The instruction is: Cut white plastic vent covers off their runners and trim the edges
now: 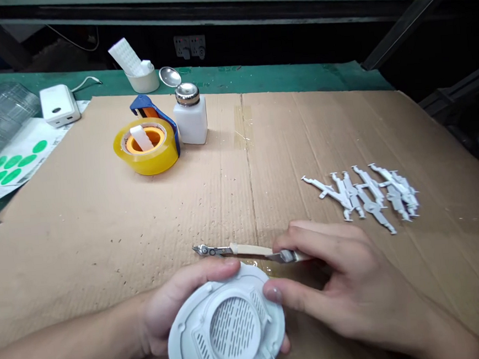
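Note:
My left hand (182, 300) grips a pale grey plastic cover (184, 338) with a round slotted grille, tilted towards me. My right hand (347, 281) has its thumb against the cover's right edge. Its other fingers curl over a small metal-tipped tool (287, 256) with a cream handle end, mostly hidden under them. Beyond the cover, side cutters (212, 251) with cream handles lie on the cardboard, their jaws pointing left. The index fingertip is at the right end of the cutters' handle; whether it touches, I cannot tell.
Several white plastic pieces (365, 194) lie in a pile on the cardboard (278, 143) at right. Further back stand a yellow tape roll (151, 161) on a blue dispenser, a white pump bottle (191, 119) with its lid up, a white cup (144, 82) and a white device (57, 105).

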